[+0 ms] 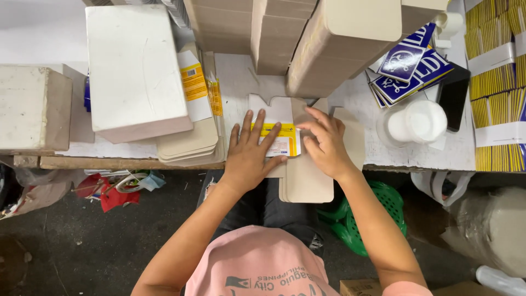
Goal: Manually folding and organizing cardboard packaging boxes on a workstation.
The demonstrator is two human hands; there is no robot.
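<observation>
A flat beige die-cut cardboard blank (307, 181) lies on the white worktable (241, 77) and hangs over its front edge. On it sits a yellow and white label (282, 140). My left hand (249, 156) lies flat on the label with fingers spread. My right hand (326, 142) presses its fingertips along the label's right edge and on the cardboard beside it. Neither hand grips anything.
A white box (134, 71) and a stack of cardboard blanks (189, 142) with yellow labels (194, 82) lie to the left. Tall cardboard stacks (307, 38) stand behind. Blue printed cards (411, 68), a white tub (419, 123), a dark phone (453, 96) and banded yellow bundles (498, 87) sit right.
</observation>
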